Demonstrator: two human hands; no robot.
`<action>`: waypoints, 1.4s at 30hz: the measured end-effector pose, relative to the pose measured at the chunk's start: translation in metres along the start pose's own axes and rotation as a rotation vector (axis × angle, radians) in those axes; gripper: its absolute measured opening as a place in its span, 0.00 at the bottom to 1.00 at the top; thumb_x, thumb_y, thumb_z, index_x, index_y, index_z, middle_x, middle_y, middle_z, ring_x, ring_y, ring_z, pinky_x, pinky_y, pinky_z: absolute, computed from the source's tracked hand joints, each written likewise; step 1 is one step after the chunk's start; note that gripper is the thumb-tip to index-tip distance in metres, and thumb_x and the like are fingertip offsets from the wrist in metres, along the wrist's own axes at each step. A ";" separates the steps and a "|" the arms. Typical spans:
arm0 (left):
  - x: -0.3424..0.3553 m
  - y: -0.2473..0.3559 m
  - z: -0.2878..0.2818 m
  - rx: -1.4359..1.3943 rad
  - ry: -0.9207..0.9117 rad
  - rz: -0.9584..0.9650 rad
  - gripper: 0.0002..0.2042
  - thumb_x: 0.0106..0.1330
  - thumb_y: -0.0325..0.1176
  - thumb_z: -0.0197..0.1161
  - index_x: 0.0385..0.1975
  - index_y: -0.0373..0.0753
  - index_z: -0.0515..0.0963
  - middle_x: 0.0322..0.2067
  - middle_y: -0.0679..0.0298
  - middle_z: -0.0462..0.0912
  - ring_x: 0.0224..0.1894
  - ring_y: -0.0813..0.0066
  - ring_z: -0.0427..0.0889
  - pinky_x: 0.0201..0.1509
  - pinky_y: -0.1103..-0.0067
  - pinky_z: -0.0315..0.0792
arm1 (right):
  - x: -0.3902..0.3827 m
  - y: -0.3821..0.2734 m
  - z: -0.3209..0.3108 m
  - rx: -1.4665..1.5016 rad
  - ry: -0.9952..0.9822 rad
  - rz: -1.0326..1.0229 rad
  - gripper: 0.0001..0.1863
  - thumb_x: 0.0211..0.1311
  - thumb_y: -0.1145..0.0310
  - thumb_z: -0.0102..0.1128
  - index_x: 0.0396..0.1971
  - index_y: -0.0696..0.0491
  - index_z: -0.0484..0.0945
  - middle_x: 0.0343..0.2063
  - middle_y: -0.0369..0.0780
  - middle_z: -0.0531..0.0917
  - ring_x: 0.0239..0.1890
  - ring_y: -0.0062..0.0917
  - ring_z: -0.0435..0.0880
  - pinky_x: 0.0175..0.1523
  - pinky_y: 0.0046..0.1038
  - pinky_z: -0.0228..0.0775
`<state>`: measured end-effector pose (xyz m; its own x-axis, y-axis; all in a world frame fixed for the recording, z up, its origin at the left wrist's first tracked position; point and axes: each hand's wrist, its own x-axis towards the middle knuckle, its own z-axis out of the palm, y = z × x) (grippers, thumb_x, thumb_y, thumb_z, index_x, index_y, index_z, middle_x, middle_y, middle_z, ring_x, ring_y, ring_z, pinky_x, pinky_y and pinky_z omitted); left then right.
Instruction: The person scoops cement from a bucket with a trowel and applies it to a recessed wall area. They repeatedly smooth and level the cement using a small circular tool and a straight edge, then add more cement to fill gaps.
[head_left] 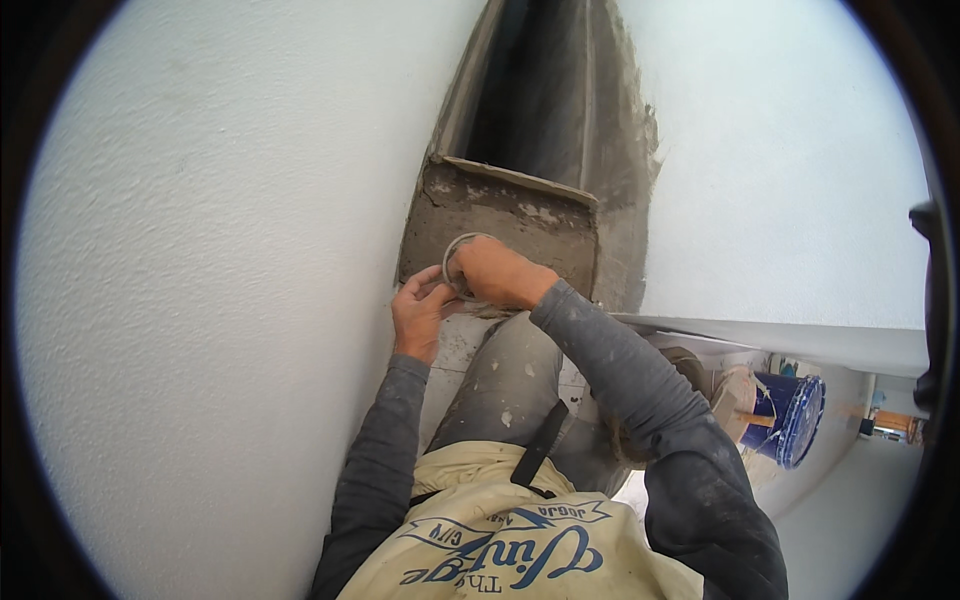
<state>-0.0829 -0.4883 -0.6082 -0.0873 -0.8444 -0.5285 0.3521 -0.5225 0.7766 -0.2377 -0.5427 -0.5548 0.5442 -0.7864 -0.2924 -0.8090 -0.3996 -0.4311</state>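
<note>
A thin grey ring (447,262), like the rim of a pipe or cup, stands in front of a rough mortar-covered ledge (520,225). My left hand (416,312) is at its lower left, thumb and fingers bent together against the rim. From the right, my right hand (500,275) reaches over the ring with its fingers curled down inside it. Those fingertips are hidden, so what they grip does not show. Both hands are close together, low before the ledge.
White walls (220,250) rise close on my left and at the right (780,170). Behind the ledge is a dark narrow opening (530,90) with mortar-smeared edges. A blue bucket (790,415) is at the right, and my bent knee (510,385) is below my hands.
</note>
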 end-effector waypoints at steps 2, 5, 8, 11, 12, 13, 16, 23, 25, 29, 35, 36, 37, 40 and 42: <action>0.002 0.002 0.001 -0.020 0.015 0.004 0.23 0.61 0.24 0.63 0.56 0.26 0.68 0.43 0.55 0.80 0.43 0.70 0.83 0.47 0.72 0.81 | 0.003 0.006 -0.010 0.116 0.082 -0.024 0.06 0.49 0.76 0.64 0.28 0.57 0.85 0.29 0.49 0.85 0.36 0.44 0.85 0.44 0.37 0.77; 0.003 0.004 0.000 -0.057 0.040 0.001 0.23 0.60 0.22 0.63 0.57 0.25 0.69 0.42 0.54 0.81 0.42 0.70 0.83 0.44 0.73 0.81 | 0.009 0.020 -0.031 0.264 0.135 0.013 0.08 0.48 0.75 0.66 0.31 0.56 0.86 0.30 0.48 0.86 0.36 0.41 0.86 0.45 0.35 0.76; 0.003 0.006 -0.003 -0.055 0.059 0.006 0.24 0.60 0.22 0.63 0.57 0.25 0.68 0.43 0.54 0.80 0.43 0.69 0.83 0.45 0.72 0.81 | 0.024 0.039 -0.060 0.262 0.214 0.055 0.12 0.48 0.74 0.69 0.36 0.56 0.87 0.30 0.47 0.87 0.35 0.34 0.87 0.44 0.31 0.77; 0.003 0.004 -0.005 -0.047 0.076 0.002 0.24 0.60 0.23 0.63 0.57 0.25 0.68 0.43 0.54 0.80 0.43 0.68 0.83 0.46 0.72 0.81 | 0.051 0.060 -0.082 0.281 0.324 0.163 0.12 0.51 0.78 0.62 0.36 0.56 0.87 0.30 0.48 0.87 0.33 0.36 0.87 0.42 0.31 0.79; 0.003 0.004 -0.006 -0.049 0.078 0.001 0.24 0.60 0.23 0.63 0.57 0.25 0.68 0.44 0.54 0.80 0.43 0.68 0.83 0.46 0.71 0.81 | 0.059 0.067 -0.085 0.189 0.397 0.153 0.12 0.51 0.80 0.60 0.36 0.57 0.87 0.30 0.49 0.86 0.33 0.38 0.87 0.43 0.32 0.79; 0.003 0.004 -0.007 -0.053 0.078 0.006 0.24 0.60 0.23 0.63 0.57 0.25 0.69 0.44 0.53 0.80 0.43 0.68 0.83 0.47 0.71 0.81 | 0.065 0.075 -0.086 0.151 0.398 0.134 0.13 0.51 0.81 0.58 0.36 0.57 0.87 0.31 0.49 0.86 0.34 0.39 0.87 0.44 0.32 0.78; 0.004 0.003 -0.012 -0.052 0.084 0.005 0.24 0.59 0.24 0.63 0.57 0.25 0.69 0.44 0.53 0.80 0.43 0.67 0.83 0.46 0.71 0.81 | 0.074 0.101 -0.081 0.024 0.362 0.165 0.14 0.49 0.82 0.57 0.35 0.56 0.87 0.33 0.50 0.86 0.36 0.41 0.86 0.47 0.34 0.78; 0.004 0.004 -0.016 -0.063 0.108 0.011 0.24 0.59 0.23 0.63 0.56 0.24 0.69 0.44 0.53 0.80 0.43 0.67 0.83 0.47 0.70 0.81 | 0.026 0.162 -0.073 -0.384 0.164 0.381 0.14 0.47 0.83 0.61 0.34 0.53 0.87 0.35 0.48 0.86 0.41 0.42 0.86 0.50 0.37 0.79; 0.004 0.004 -0.015 -0.056 0.109 0.016 0.23 0.59 0.23 0.63 0.56 0.24 0.69 0.44 0.53 0.80 0.43 0.67 0.83 0.48 0.70 0.81 | 0.025 0.162 -0.071 -0.205 0.217 0.363 0.14 0.48 0.83 0.60 0.34 0.53 0.87 0.35 0.48 0.86 0.41 0.42 0.86 0.50 0.37 0.78; 0.004 0.002 -0.015 -0.039 0.077 0.015 0.23 0.59 0.23 0.63 0.56 0.25 0.69 0.45 0.53 0.80 0.43 0.68 0.82 0.47 0.70 0.81 | 0.043 0.149 -0.071 0.161 0.310 0.320 0.15 0.48 0.84 0.57 0.35 0.53 0.87 0.35 0.50 0.86 0.41 0.41 0.86 0.49 0.37 0.78; 0.004 0.000 -0.017 -0.044 0.079 0.016 0.23 0.59 0.23 0.63 0.55 0.26 0.70 0.45 0.54 0.80 0.43 0.68 0.83 0.47 0.71 0.82 | 0.044 0.149 -0.076 -0.063 0.190 0.416 0.17 0.50 0.84 0.55 0.37 0.54 0.87 0.36 0.49 0.87 0.42 0.39 0.86 0.52 0.35 0.78; 0.004 0.000 -0.017 -0.051 0.086 0.018 0.23 0.59 0.23 0.63 0.55 0.26 0.70 0.44 0.54 0.80 0.43 0.68 0.83 0.47 0.71 0.82 | 0.042 0.151 -0.076 0.024 0.233 0.366 0.16 0.50 0.84 0.54 0.36 0.55 0.87 0.36 0.49 0.87 0.42 0.39 0.86 0.52 0.35 0.78; 0.004 -0.001 -0.016 -0.057 0.085 0.026 0.23 0.59 0.23 0.63 0.55 0.26 0.70 0.44 0.54 0.80 0.43 0.68 0.83 0.47 0.71 0.82 | 0.040 0.153 -0.075 0.091 0.268 0.374 0.16 0.50 0.84 0.54 0.36 0.55 0.87 0.36 0.49 0.87 0.43 0.39 0.86 0.52 0.34 0.78; 0.004 0.000 -0.016 -0.047 0.083 0.014 0.23 0.59 0.23 0.64 0.55 0.26 0.70 0.44 0.55 0.80 0.43 0.68 0.83 0.47 0.70 0.82 | 0.037 0.159 -0.071 0.151 0.278 0.407 0.15 0.50 0.83 0.55 0.35 0.55 0.87 0.36 0.48 0.87 0.43 0.39 0.86 0.52 0.34 0.78; 0.004 0.000 -0.016 -0.059 0.078 0.014 0.23 0.59 0.23 0.64 0.55 0.26 0.70 0.44 0.54 0.80 0.43 0.68 0.83 0.47 0.70 0.82 | 0.034 0.163 -0.069 0.142 0.270 0.411 0.15 0.50 0.83 0.55 0.34 0.55 0.87 0.36 0.49 0.87 0.43 0.40 0.86 0.52 0.34 0.78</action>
<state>-0.0684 -0.4898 -0.6155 -0.0098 -0.8387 -0.5446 0.4072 -0.5007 0.7638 -0.3665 -0.6674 -0.5761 0.0956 -0.9663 -0.2389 -0.8958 0.0212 -0.4440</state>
